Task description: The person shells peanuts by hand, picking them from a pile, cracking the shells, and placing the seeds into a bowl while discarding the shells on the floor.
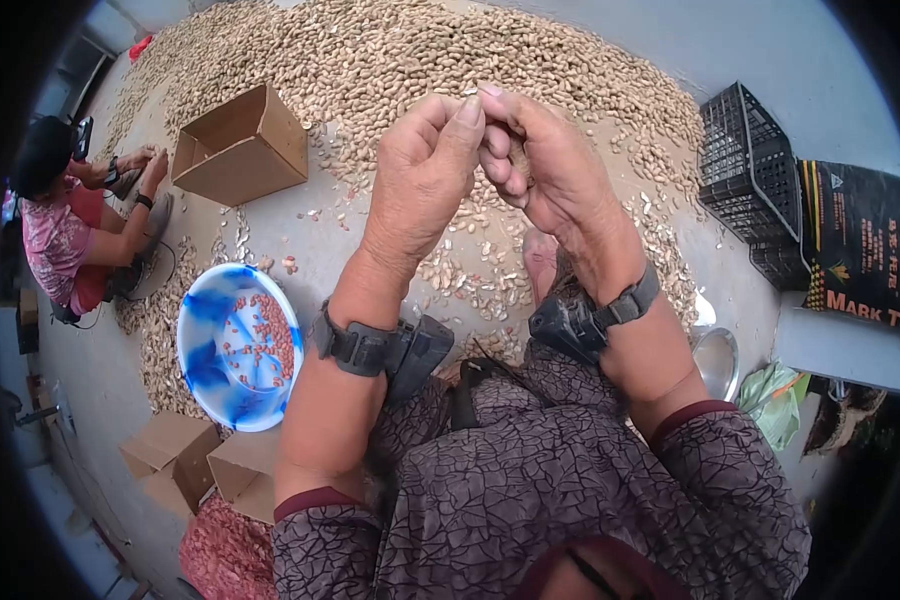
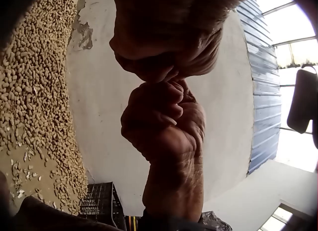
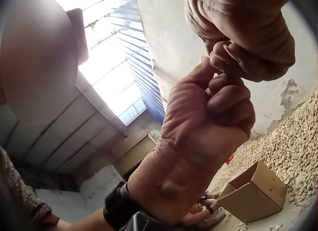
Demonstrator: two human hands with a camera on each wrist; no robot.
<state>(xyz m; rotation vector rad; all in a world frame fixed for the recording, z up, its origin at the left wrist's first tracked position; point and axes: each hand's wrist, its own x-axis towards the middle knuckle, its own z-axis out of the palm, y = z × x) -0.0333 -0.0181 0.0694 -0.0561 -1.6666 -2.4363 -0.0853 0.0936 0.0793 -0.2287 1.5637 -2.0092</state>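
In the head view my left hand (image 1: 420,170) and right hand (image 1: 570,165) meet fingertip to fingertip over the peanut heap. A small pale peanut (image 1: 471,92) shows at the tips, pinched between both thumbs and forefingers and mostly hidden. The right hand's other fingers curl in toward the palm, with a tan, peanut-coloured bit (image 1: 519,157) showing among them. From the left wrist, the right hand (image 2: 164,124) appears below the dark left hand (image 2: 169,37). The right wrist view has the left hand (image 3: 203,116) touching the right hand (image 3: 248,32), fingers bent.
Unshelled peanuts (image 1: 370,50) are heaped along the wall. A blue-and-white basin (image 1: 205,340) holds reddish shelled kernels (image 1: 275,335). Around stand a cardboard box (image 1: 255,150), smaller boxes (image 1: 170,450), a black crate (image 1: 755,160) and a black sack (image 1: 860,240). Another person (image 1: 65,235) sits at left.
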